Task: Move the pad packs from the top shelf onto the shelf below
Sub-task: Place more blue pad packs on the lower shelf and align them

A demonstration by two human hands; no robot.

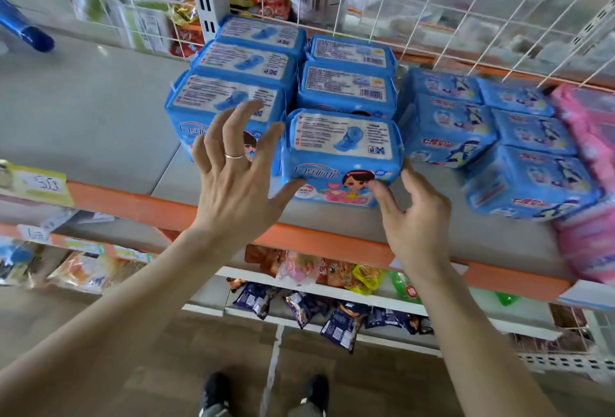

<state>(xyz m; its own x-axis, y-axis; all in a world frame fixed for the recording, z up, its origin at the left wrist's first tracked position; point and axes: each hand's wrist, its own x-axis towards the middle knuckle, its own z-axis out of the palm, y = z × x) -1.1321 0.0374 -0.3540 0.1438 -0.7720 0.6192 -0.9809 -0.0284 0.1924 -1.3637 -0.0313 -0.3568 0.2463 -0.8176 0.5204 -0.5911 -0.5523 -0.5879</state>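
Two hands reach to the top shelf [116, 137]. Your left hand [236, 183] is spread wide and holds nothing, only its thumb touching the lower left corner of the front pad pack [342, 157], which stands near the shelf's front edge. Your right hand [416, 216] pinches the pack's lower right corner. Other blue packs [532, 180] lie further right.

Head camera, facing down-forward, seemingly near shelf [100, 123]
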